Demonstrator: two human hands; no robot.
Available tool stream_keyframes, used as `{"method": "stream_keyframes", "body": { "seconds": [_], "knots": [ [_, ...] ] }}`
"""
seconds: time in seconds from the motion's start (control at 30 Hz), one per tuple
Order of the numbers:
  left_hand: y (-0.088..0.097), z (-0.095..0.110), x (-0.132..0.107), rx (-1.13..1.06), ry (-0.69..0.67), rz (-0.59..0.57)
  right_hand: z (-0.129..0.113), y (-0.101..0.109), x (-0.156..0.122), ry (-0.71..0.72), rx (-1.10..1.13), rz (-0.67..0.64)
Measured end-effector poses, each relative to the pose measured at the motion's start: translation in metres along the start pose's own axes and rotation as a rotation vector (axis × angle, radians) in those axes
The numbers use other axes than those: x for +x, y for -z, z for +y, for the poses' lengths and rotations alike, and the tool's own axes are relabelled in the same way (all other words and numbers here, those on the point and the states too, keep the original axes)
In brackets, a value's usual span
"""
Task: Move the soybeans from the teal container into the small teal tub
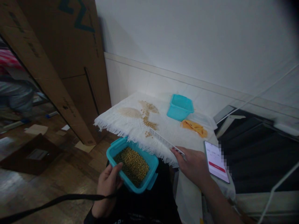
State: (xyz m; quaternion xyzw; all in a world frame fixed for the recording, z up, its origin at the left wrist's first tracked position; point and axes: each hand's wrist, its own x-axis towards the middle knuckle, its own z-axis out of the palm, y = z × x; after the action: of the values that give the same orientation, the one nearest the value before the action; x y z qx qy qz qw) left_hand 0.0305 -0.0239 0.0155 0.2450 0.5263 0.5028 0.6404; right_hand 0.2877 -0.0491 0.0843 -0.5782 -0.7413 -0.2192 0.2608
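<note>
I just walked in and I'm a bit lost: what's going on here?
A person's left hand holds a blue container of yellowish beans at the edge of a white cloth. The right hand holds a thin white strip, its far end near loose beans on the cloth. Pale grains lie beside those; another blue container stands farther back.

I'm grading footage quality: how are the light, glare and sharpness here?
Head view: dim overall, with a blurry dark patch at upper right; head view: pale glare on the floor and a lit phone; head view: pixelated blocks over the phone's right edge; head view: detail soft, though single beans in the held box show.
</note>
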Motion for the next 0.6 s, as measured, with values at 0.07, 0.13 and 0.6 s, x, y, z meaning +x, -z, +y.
{"method": "stream_keyframes", "body": {
  "seconds": [0.07, 0.13, 0.6],
  "knots": [
    [0.0, 0.002, -0.001, 0.0, 0.003, -0.006, -0.003, 0.003, -0.003, -0.022, 0.01, -0.023],
    [-0.001, 0.003, -0.002, 0.001, 0.005, -0.002, -0.005, 0.006, -0.005, -0.037, 0.024, -0.045],
    [0.002, 0.0, 0.003, 0.015, -0.008, 0.001, -0.018, 0.001, -0.002, 0.139, 0.109, -0.026]
  ]
}}
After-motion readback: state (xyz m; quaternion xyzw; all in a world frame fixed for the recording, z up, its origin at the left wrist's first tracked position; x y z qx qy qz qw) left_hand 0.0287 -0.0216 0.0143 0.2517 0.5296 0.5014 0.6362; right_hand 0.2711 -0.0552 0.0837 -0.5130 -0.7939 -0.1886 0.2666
